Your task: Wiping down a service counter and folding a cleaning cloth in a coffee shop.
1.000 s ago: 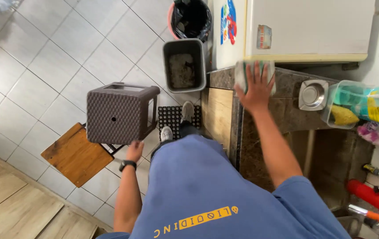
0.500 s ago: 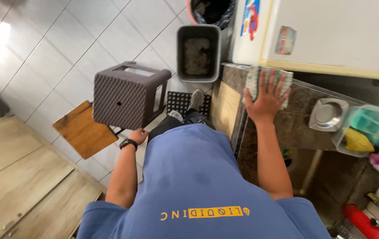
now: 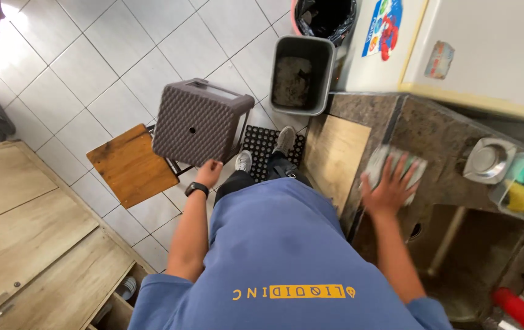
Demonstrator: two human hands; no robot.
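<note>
- Head view, counter side: the person's right hand (image 3: 389, 186) lies flat, fingers spread wide, pressing a pale striped cleaning cloth (image 3: 396, 166) onto the dark speckled stone countertop (image 3: 433, 131), just beside the light wooden cutting board (image 3: 334, 156) and short of the round steel sink drain (image 3: 487, 159).
- Head view, floor side: the left hand (image 3: 208, 173), a black watch at its wrist, rests at the lower edge of a brown woven-plastic stool (image 3: 196, 121) tipped on its side; the fingers curl loosely, and whether they actually grip the stool cannot be told.
- Head view, surroundings: a wooden-seated stool (image 3: 129, 165) stands touching the woven one; a grey rectangular bin (image 3: 302, 73) sits on the white tiled floor (image 3: 78, 67) beyond a black rubber mat (image 3: 262, 143); a clear tub holding a yellow sponge (image 3: 522, 197) stands at the counter's far right.
- Step in hand, judged from the pose: wiping the counter, with the cloth mid-surface.
- The next move appears to call for steady flat pressure, sweeping the cloth across stone without nudging the cutting board.
</note>
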